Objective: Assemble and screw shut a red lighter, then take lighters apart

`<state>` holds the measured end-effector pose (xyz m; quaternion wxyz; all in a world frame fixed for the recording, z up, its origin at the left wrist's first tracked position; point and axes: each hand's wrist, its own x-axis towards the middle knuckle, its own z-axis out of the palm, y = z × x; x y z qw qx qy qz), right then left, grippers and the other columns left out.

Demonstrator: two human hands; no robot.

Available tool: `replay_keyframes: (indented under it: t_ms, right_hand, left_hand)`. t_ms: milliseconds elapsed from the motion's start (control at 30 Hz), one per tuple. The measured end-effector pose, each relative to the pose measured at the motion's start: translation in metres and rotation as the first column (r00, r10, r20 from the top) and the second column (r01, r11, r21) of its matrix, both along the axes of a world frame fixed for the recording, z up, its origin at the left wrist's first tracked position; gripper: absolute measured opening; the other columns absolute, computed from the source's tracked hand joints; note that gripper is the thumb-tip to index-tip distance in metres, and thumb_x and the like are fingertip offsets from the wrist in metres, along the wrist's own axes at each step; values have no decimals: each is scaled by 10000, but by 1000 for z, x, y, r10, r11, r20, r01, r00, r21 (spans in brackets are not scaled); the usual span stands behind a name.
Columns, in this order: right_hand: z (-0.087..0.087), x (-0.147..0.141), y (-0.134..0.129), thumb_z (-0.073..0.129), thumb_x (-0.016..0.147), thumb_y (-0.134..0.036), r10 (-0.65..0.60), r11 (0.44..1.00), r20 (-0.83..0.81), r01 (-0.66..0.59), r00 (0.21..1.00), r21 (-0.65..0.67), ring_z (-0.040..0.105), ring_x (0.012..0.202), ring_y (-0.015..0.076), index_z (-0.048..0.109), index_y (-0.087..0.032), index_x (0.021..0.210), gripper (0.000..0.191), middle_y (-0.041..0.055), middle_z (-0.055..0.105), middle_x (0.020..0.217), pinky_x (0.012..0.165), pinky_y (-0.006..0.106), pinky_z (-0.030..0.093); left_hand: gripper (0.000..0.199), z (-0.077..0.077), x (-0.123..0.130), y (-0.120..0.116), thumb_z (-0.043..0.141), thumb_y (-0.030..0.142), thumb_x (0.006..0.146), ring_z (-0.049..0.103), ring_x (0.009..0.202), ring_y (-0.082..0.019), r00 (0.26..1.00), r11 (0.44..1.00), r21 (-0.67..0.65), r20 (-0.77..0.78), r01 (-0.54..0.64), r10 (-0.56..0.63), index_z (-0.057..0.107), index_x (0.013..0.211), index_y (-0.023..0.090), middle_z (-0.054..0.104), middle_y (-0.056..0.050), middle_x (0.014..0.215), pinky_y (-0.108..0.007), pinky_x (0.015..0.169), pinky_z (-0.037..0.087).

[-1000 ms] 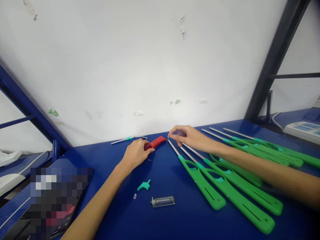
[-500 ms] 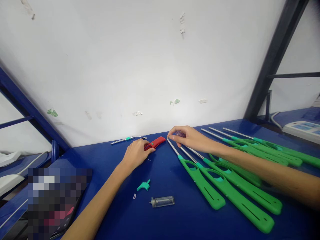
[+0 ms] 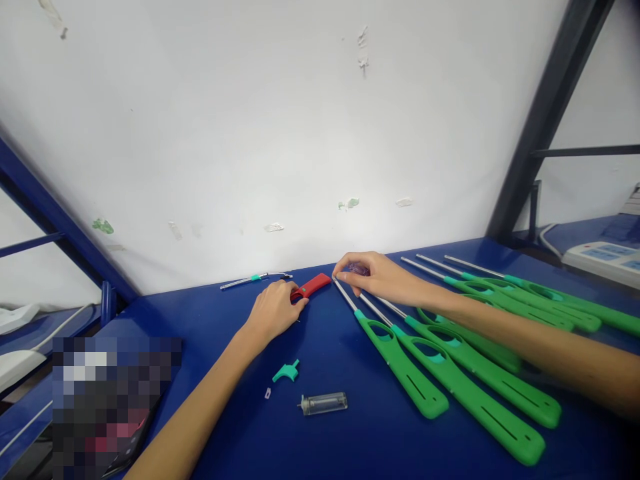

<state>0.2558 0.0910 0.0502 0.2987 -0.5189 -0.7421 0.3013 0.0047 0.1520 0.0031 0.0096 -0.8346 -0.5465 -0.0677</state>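
Note:
My left hand (image 3: 274, 310) rests on the table with its fingers closed on a red lighter handle (image 3: 315, 285), whose plain end points right. My right hand (image 3: 373, 273) is curled, thumb and forefinger pinched by the tip of a green lighter's metal tube. A purple see-through object (image 3: 359, 269) sits in its palm, mostly hidden by the fingers. Nearer to me lie a teal trigger (image 3: 287, 371), a tiny pale clip (image 3: 268, 393) and a clear fuel tank (image 3: 324, 403). Behind the left hand lies a metal tube with a teal piece (image 3: 245, 281).
Several green long-neck lighters (image 3: 465, 393) fan out across the right side, some under my right forearm. A dark device with a blurred screen (image 3: 115, 407) lies at the lower left. The white wall (image 3: 300, 133) rises at the table's back edge.
The view has shifted very slightly. My left hand has eased a little off the red handle, so more of it shows. The right hand stays in nearly the same place.

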Motion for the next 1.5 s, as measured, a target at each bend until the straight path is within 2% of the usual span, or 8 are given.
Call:
replay_keyframes:
  t_ms: [233,667,833,967,1067,1167,1300,1500]
  right_hand:
    - [5,5,3,673,1042,-462,19,998,-23,-17,1000,63,709,1069,207,667,-194,1295,369,86,700,1280,926,431,622]
    - [24,10,-4,669,1045,-455,-27,984,43,19,999,176,711,1064,206,665,-196,1303,365,85,702,1278,924,429,624]
    - [27,9,-6,673,1043,-453,-78,976,160,42,984,214,705,1098,214,676,-198,1284,351,85,701,1293,958,445,613]
    - [24,6,-10,658,1050,-467,-124,975,249,70,960,212,703,1085,208,692,-209,1249,328,80,706,1286,956,430,612]
    - [26,0,-18,663,1046,-475,-142,972,287,79,947,220,709,1065,208,690,-194,1242,344,75,713,1250,939,430,615]
    - [28,-7,-26,669,1042,-481,-125,972,326,50,937,229,717,1004,194,690,-175,1212,351,62,724,1173,897,415,621]
    - [30,-12,-34,646,1057,-490,-78,973,389,-15,918,231,710,885,159,700,-170,1142,336,34,729,1046,812,360,621]
    - [30,-15,-42,631,1069,-479,-66,964,504,-76,861,255,704,835,145,701,-169,1122,323,19,725,988,786,345,618]
  left_hand:
    - [310,1,12,19,699,385,1066,722,1116,-252,1000,1000,13,-25,17,-17,688,1297,179,708,-102,1304,-467,962,625]
    - [359,21,70,75,715,378,1055,712,1155,-271,985,992,20,-118,126,-123,666,1351,179,685,-112,1357,-487,974,623]
    - [340,38,57,35,703,371,1061,678,1235,-291,983,972,152,-58,180,-173,672,1346,187,665,-118,1405,-533,1051,580]
    - [262,40,29,-48,548,306,1119,619,1290,-281,945,928,197,21,315,-325,679,1324,208,664,-114,1355,-526,1154,500]
    - [284,21,11,-117,485,372,1109,588,1296,-289,888,880,176,52,442,-456,668,1315,302,635,-104,1376,-477,1104,545]
    - [236,-10,2,-159,673,348,1006,622,1134,-317,851,833,201,-4,515,-525,661,1232,279,648,-98,1258,-485,951,590]
    - [177,-41,-7,-156,599,105,997,606,907,-291,887,857,237,-43,457,-461,674,1084,240,660,-75,1050,-456,800,554]
    - [215,-37,-42,-121,484,126,1086,568,862,-289,932,897,261,-35,358,-362,677,1031,203,641,-96,1017,-455,760,526]
